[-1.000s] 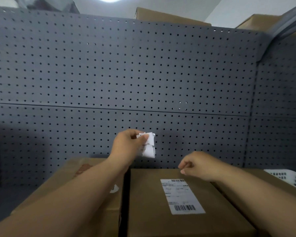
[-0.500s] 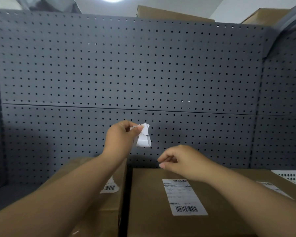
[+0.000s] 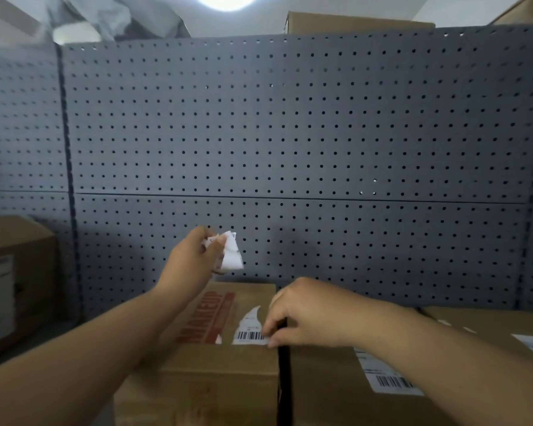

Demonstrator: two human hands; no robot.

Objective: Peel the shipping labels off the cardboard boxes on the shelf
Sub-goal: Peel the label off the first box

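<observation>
My left hand [image 3: 194, 261] is raised in front of the pegboard, shut on a crumpled piece of peeled white label [image 3: 230, 255]. Below it stands a cardboard box [image 3: 222, 370] with red lettering and a torn label remnant [image 3: 250, 332] with a barcode on its top. My right hand [image 3: 305, 315] rests at the remnant's right edge, fingertips pinched on it. A second cardboard box [image 3: 326, 388] stands to the right, bearing a whole white shipping label [image 3: 388, 379], partly hidden by my right forearm.
A grey pegboard [image 3: 290, 149] backs the shelf. Another cardboard box [image 3: 16, 265] sits at the far left, and a third labelled box [image 3: 505, 324] at the far right. More boxes [image 3: 351, 24] stand on top of the shelf.
The view shifted left. My right hand moved left and down from above the right box to the torn label on the left box. My left hand still holds the crumpled label up.
</observation>
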